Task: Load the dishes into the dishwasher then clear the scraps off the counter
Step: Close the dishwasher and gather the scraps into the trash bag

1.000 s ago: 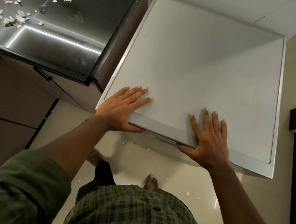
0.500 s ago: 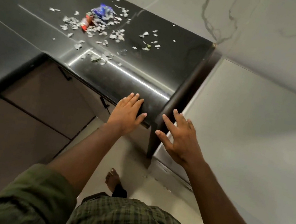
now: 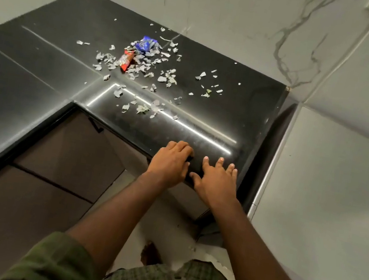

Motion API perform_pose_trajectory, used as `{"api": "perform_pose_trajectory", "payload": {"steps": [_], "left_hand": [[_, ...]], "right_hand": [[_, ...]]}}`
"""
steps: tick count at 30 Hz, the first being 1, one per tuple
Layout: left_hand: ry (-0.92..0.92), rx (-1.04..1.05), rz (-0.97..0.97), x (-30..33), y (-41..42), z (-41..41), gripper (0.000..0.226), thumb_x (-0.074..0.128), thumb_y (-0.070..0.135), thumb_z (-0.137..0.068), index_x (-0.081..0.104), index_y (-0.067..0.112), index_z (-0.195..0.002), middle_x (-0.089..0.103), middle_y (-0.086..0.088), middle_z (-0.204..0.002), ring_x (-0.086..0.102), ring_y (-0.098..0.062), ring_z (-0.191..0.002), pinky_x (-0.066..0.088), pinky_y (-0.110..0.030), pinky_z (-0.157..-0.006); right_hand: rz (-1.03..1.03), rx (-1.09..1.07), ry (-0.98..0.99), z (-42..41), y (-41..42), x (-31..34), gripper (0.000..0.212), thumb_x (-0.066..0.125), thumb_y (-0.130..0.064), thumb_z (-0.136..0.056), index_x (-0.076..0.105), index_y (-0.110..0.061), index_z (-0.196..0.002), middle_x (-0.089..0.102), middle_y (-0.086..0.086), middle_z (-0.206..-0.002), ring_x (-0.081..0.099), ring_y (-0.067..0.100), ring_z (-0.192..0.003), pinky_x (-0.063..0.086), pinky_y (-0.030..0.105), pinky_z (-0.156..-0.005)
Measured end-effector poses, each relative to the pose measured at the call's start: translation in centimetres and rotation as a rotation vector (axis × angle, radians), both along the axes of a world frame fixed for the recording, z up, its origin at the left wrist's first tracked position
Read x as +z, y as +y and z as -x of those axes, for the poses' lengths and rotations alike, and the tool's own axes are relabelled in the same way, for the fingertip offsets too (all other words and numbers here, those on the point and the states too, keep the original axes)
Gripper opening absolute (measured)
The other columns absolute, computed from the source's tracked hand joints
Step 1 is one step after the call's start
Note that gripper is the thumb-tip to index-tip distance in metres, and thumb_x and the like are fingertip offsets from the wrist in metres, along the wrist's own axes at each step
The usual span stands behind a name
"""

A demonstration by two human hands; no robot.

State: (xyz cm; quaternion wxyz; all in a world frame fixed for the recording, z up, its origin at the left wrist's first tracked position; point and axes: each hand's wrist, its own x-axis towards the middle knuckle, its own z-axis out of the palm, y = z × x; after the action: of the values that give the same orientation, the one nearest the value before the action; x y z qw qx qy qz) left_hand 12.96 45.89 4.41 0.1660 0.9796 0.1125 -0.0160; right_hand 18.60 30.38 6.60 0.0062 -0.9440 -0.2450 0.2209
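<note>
Both hands sit at the near edge of the black worktop (image 3: pixel 219 111), side by side and close together. The left hand (image 3: pixel 170 161) has its fingers curled down over the edge, holding nothing that can be seen; the right hand (image 3: pixel 216 181) lies with fingers spread and nearly straight, tips on the dark surface — an empty, released grip.

The scraps (image 3: pixel 146 70) lie ahead of both hands and a little to the left, well apart from the fingertips, with bare worktop between. They form a loose scatter of pale torn bits running roughly left to right across the slab, thickest around a blue wrapper (image 3: pixel 146 44) and a red wrapper (image 3: pixel 126 60) at the far side, with a thinner trail (a few flakes on the bright light reflection) nearer the hands.

The left hand is the nearer one to the heap, so the reach looks to be forward and leftward. The pale dishwasher top (image 3: pixel 338 200) stands just right of the worktop, shut as far as can be seen — loading appears done, clearing not yet begun.
</note>
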Motion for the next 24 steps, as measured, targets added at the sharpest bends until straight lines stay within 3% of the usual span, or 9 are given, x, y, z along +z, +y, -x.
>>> {"api": "perform_pose_trajectory", "payload": {"steps": [2, 4, 6, 12, 19, 24], "left_hand": [[0.026, 0.018, 0.016, 0.0, 0.7, -0.7, 0.031, 0.06, 0.033, -0.099, 0.055, 0.026, -0.129, 0.05, 0.0, -0.134, 0.048, -0.025, -0.123, 0.049, -0.043, -0.099], [0.043, 0.031, 0.036, 0.0, 1.5, -1.4, 0.033, 0.062, 0.038, -0.099, 0.054, 0.027, -0.129, 0.048, -0.002, -0.133, 0.047, -0.027, -0.122, 0.049, -0.043, -0.1], [0.067, 0.059, 0.054, -0.1, 2.4, -1.7, 0.039, 0.065, 0.046, -0.097, 0.053, 0.028, -0.13, 0.048, -0.003, -0.131, 0.046, -0.027, -0.122, 0.048, -0.043, -0.102], [0.079, 0.094, 0.155, -0.2, 5.7, -2.1, 0.053, 0.076, 0.067, -0.08, 0.053, 0.032, -0.113, 0.053, 0.009, -0.107, 0.052, -0.018, -0.104, 0.052, -0.037, -0.089], [0.206, 0.095, 0.181, 1.0, 7.9, -4.8, 0.05, 0.072, 0.076, -0.077, 0.051, 0.03, -0.085, 0.064, 0.01, -0.076, 0.061, -0.009, -0.07, 0.047, -0.032, -0.06], [0.285, 0.13, 0.222, 2.1, 10.0, -6.0, 0.046, 0.065, 0.072, -0.085, 0.059, 0.026, -0.077, 0.071, 0.009, -0.064, 0.066, -0.005, -0.06, 0.054, -0.031, -0.063]], "right_hand": [[0.059, -0.024, 0.042, -0.5, 1.5, 1.5, 0.071, 0.052, -0.061, -0.101, 0.04, -0.02, -0.157, 0.032, 0.028, -0.163, 0.026, 0.052, -0.151, 0.019, 0.059, -0.126], [0.062, -0.04, 0.055, -1.2, 2.7, 2.9, 0.054, 0.062, -0.056, -0.098, 0.063, -0.016, -0.133, 0.059, 0.019, -0.143, 0.046, 0.043, -0.141, 0.032, 0.057, -0.12], [0.027, -0.072, 0.072, -1.9, 3.8, 3.8, 0.042, 0.071, -0.052, -0.093, 0.069, -0.016, -0.115, 0.068, 0.011, -0.123, 0.059, 0.037, -0.126, 0.042, 0.056, -0.111], [0.089, -0.189, 0.193, -4.0, 7.0, 4.8, 0.059, 0.094, -0.04, -0.074, 0.067, -0.018, -0.121, 0.064, 0.009, -0.13, 0.059, 0.039, -0.126, 0.047, 0.06, -0.106], [0.266, -0.119, 0.228, -6.2, 9.5, 4.8, 0.072, 0.098, -0.033, -0.069, 0.066, -0.01, -0.129, 0.057, 0.018, -0.14, 0.055, 0.047, -0.13, 0.051, 0.073, -0.095], [0.436, -0.057, 0.237, -7.4, 11.6, 4.0, 0.064, 0.093, -0.03, -0.079, 0.067, -0.008, -0.133, 0.061, 0.02, -0.137, 0.061, 0.049, -0.122, 0.055, 0.074, -0.083]]}}
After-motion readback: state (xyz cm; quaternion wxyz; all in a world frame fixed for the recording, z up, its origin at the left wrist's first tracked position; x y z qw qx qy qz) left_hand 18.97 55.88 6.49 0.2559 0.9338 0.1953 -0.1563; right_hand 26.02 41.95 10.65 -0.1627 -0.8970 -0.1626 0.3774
